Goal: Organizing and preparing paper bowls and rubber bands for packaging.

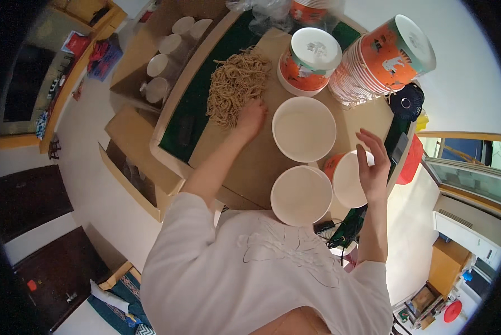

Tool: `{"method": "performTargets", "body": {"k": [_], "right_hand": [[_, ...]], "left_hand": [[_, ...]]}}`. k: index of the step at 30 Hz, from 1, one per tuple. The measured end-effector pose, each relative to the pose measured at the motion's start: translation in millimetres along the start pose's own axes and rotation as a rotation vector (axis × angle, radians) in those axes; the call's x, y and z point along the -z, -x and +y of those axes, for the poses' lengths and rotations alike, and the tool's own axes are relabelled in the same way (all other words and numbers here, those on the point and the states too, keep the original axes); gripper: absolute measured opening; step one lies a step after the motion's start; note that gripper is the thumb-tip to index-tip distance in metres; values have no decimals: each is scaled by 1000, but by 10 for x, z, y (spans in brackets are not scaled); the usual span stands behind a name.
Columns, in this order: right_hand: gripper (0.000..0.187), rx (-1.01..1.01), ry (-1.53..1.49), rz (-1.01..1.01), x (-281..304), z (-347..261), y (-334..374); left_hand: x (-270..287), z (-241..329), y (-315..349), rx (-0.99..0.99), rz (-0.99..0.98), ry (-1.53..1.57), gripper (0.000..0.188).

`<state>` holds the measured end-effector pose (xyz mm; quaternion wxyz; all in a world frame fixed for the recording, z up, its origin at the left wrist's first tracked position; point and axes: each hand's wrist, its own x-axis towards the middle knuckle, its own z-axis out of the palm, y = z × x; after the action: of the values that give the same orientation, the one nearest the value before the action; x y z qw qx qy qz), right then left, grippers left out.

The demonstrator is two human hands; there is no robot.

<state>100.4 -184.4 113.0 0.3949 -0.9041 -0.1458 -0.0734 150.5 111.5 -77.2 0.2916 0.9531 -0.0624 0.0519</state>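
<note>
A heap of tan, cord-like strands (236, 86) lies on the flat cardboard sheet at the far left. My left hand (251, 118) rests at its near right edge with fingers curled; whatever they hold is hidden. To the right, three large paper tubs with pale, open insides stand close together: a far tub (304, 129), a near tub (301, 195) and a right tub (348, 181) with an orange side. Over the right tub's rim is my right hand (376, 162), fingers apart and nothing visible in them.
Behind the tubs stand an upside-down orange tub (316, 47) and a tall leaning stack of tubs (381, 61). A dark round fan-like object (406, 102) sits at the table's right edge. Left of the table, a cardboard box (133, 72) holds white cups; another box (130, 173) lies nearer.
</note>
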Motion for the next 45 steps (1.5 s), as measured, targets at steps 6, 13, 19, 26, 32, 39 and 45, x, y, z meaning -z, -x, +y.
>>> {"method": "performTargets", "body": {"k": [6, 13, 19, 26, 32, 39, 45], "right_hand": [[24, -69, 19, 31, 275, -59, 618], [20, -183, -85, 107, 438, -211, 1203], [19, -59, -317, 112, 176, -598, 1295], [33, 222, -625, 126, 154, -1236, 1266], [52, -92, -1417, -175, -121, -1554, 1356], [13, -288, -894, -367, -117, -686, 2200], [6, -356, -816, -291, -121, -526, 2395]], "left_hand": [[-60, 16, 43, -76, 153, -316, 10], [1538, 337, 181, 285, 316, 1147, 12], [2309, 1172, 765, 53, 524, 1029, 10], [2849, 2127, 1356, -549, 474, 772, 21], [2013, 2416, 1651, -544, 165, 534, 16], [1171, 2347, 2353, 403, -369, 1132, 8], [883, 2453, 2576, 455, -319, 1085, 5]]}}
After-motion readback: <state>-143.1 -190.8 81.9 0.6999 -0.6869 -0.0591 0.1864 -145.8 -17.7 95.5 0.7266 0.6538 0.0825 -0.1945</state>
